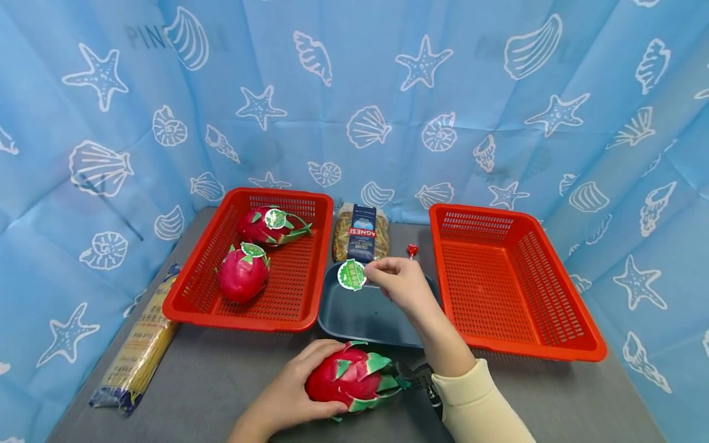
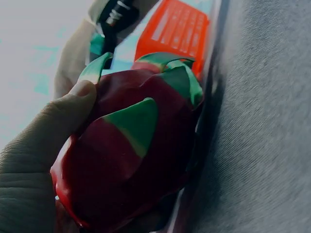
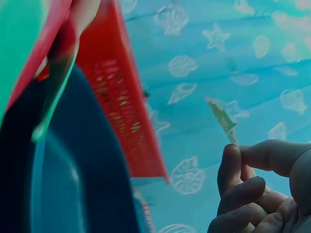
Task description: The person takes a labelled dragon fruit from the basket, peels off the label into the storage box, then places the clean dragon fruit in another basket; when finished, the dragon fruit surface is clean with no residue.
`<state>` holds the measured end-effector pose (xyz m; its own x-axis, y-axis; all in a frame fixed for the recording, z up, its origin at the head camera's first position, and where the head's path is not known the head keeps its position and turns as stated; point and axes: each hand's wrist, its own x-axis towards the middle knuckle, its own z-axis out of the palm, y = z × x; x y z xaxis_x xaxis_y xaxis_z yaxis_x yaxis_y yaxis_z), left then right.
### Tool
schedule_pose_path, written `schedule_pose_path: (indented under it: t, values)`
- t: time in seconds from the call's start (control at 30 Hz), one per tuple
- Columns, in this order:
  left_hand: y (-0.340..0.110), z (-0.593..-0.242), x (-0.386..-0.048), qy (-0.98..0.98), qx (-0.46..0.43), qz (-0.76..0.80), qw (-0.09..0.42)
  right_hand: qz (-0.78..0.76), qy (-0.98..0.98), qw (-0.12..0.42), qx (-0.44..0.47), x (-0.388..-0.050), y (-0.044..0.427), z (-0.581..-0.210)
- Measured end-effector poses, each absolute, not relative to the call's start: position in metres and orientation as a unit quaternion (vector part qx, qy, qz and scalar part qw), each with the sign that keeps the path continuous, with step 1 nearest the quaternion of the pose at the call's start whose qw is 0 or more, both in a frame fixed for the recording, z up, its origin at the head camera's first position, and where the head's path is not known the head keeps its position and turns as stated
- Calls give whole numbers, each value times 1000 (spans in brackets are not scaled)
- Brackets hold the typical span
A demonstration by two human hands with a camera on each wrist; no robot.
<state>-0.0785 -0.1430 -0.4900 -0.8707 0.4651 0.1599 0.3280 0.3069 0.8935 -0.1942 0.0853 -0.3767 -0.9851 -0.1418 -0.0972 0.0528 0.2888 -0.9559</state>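
Observation:
My left hand (image 1: 296, 387) grips a dragon fruit (image 1: 346, 378) at the front middle of the table, its thumb and fingers round the red body. In the left wrist view the thumb presses on the dragon fruit (image 2: 126, 145) beside a green leaf tip. Above the dark tray (image 1: 382, 314) my right hand (image 1: 400, 283) pinches a round green-and-white sticker (image 1: 352, 274) by its edge. The right wrist view shows the sticker (image 3: 222, 119) nearly edge-on between thumb and forefinger.
Two dragon fruits with stickers lie in the left red basket (image 1: 288, 323); another red basket (image 1: 487, 289) stands right. A pasta bag (image 1: 362, 234) and a red-wrapped lollipop (image 1: 412, 250) lie behind the tray. A spaghetti pack (image 1: 141, 344) lies far left. A patterned curtain (image 1: 354, 92) hangs behind.

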Motion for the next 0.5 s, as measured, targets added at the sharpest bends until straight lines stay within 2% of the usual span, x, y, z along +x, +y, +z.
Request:
schedule_pose_path:
  t: [0.33,0.5]
  values:
    - [-155,-491,-80,799,271,536,17,-556,820,136,5,-234,75,-408]
    - [-156,-491,-81,804,268,531,19,-484,859,167,-4,-246,70,-424]
